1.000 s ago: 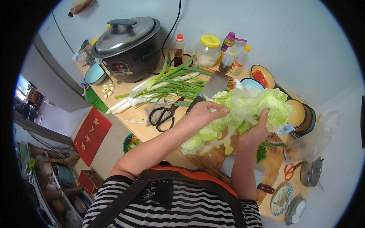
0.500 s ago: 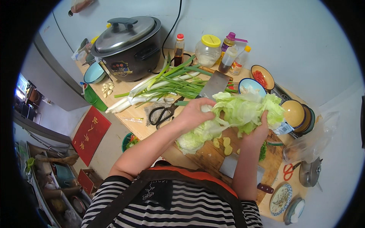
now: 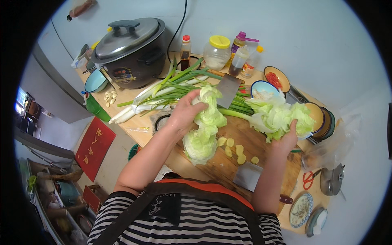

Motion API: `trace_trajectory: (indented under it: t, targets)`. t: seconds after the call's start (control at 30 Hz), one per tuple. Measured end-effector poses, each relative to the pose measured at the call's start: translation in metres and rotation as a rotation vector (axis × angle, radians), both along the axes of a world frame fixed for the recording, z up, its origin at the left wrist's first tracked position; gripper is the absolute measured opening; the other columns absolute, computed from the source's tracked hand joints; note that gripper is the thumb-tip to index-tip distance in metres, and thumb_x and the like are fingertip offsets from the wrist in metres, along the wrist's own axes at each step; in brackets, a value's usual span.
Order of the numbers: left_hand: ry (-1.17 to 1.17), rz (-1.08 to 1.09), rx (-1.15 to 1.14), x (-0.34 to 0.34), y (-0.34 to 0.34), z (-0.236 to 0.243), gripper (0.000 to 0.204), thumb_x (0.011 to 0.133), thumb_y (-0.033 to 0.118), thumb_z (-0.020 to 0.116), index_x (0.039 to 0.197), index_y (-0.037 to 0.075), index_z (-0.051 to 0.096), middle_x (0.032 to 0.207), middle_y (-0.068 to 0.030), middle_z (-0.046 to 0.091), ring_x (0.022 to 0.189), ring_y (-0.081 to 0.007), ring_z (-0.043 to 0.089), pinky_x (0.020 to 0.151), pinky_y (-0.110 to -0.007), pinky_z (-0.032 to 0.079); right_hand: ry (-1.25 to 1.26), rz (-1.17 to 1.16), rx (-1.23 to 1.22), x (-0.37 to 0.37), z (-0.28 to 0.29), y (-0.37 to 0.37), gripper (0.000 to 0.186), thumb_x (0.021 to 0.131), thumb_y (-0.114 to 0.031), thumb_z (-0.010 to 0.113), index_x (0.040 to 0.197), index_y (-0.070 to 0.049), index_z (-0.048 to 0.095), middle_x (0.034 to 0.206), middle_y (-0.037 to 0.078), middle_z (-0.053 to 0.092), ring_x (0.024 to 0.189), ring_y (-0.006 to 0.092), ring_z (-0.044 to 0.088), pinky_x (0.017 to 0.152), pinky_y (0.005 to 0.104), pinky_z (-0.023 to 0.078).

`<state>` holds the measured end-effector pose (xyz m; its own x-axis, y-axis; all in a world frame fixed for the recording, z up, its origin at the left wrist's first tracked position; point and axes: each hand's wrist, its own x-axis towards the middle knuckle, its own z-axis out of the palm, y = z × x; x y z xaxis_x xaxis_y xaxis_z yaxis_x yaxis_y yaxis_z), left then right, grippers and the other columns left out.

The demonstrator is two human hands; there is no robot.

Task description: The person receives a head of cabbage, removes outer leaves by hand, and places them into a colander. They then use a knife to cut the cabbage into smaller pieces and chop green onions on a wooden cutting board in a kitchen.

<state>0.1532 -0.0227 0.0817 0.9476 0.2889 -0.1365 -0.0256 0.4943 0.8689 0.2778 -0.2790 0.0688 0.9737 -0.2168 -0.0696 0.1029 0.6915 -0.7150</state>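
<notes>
My left hand [image 3: 187, 113] grips a pale green piece of lettuce [image 3: 211, 100] between thumb and fingers. Directly below that piece sits a rounder lettuce head [image 3: 200, 147] by the left edge of the wooden cutting board [image 3: 271, 161]; I cannot tell whether the two are joined. A bunch of torn lettuce leaves [image 3: 271, 118] is in my right hand [image 3: 287, 139], held over the board's far right side. Several yellow ginger slices [image 3: 241, 158] lie on the board between my arms. Nearer me rests a cleaver [image 3: 247, 176], its handle partly behind my right forearm.
Leeks [image 3: 163, 96] lie behind the board, with a second cleaver blade [image 3: 228, 90] over them. A large rice cooker [image 3: 130, 57] stands back left. Bottles, a yellow-lidded jar [image 3: 217, 53] and bowls line the wall. Right are red-handled scissors [image 3: 308, 179] and a patterned plate [image 3: 301, 209].
My hands have moved apart, the lettuce between them now in two separate portions. The left went leftward and up, the right slightly rightward. More of the board and ginger slices shows.
</notes>
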Motion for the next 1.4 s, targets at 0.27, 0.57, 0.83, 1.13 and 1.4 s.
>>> trace_trajectory:
  t: [0.27,0.57,0.83,1.13,1.4]
  targets:
    - [-0.045,-0.198,0.528,0.008,-0.050,0.010,0.045,0.088,0.010,0.060,0.131,0.013,0.046,0.127,-0.0070,0.049,0.119,-0.0160,0.044,0.102,-0.030,0.033,-0.167,0.012,-0.172,-0.054,0.023,0.070,0.043,0.093,-0.011,0.053,0.132,-0.002,0.038,0.124,0.013,0.052,0.107,0.0275,0.057,0.087,0.0421,0.052]
    - [-0.092,-0.109,0.673,0.006,-0.043,0.009,0.055,0.074,0.014,0.073,0.121,0.005,0.047,0.110,-0.0089,0.057,0.106,-0.0139,0.051,0.092,-0.029,0.041,-0.161,0.156,-0.110,-0.075,0.033,0.086,0.045,0.089,-0.007,0.060,0.129,0.000,0.042,0.123,0.011,0.053,0.108,0.0207,0.055,0.091,0.0356,0.047]
    - [-0.006,-0.118,0.891,0.002,-0.036,0.004,0.046,0.068,0.009,0.067,0.111,0.002,0.055,0.103,-0.0169,0.061,0.098,-0.0271,0.058,0.088,-0.033,0.044,-0.079,0.334,-0.323,-0.054,0.023,0.063,0.046,0.078,0.006,0.065,0.122,0.002,0.050,0.113,0.012,0.060,0.099,0.0216,0.060,0.085,0.0340,0.050]
    - [0.051,-0.455,0.729,0.001,-0.017,0.015,0.049,0.067,0.009,0.067,0.114,0.002,0.057,0.107,-0.0117,0.061,0.105,-0.0196,0.056,0.091,-0.029,0.042,0.001,0.487,-0.548,-0.044,0.035,0.035,0.043,0.076,0.003,0.067,0.117,0.002,0.055,0.109,0.012,0.063,0.094,0.0235,0.063,0.082,0.0371,0.052]
    - [0.001,-0.359,-0.041,0.001,0.014,-0.002,0.046,0.078,-0.005,0.057,0.123,0.002,0.050,0.108,-0.0083,0.061,0.094,-0.0151,0.062,0.083,-0.029,0.053,-0.001,0.206,-0.303,0.007,0.020,-0.028,0.048,0.081,0.003,0.063,0.126,0.001,0.046,0.116,0.015,0.059,0.100,0.0264,0.061,0.083,0.0400,0.053]
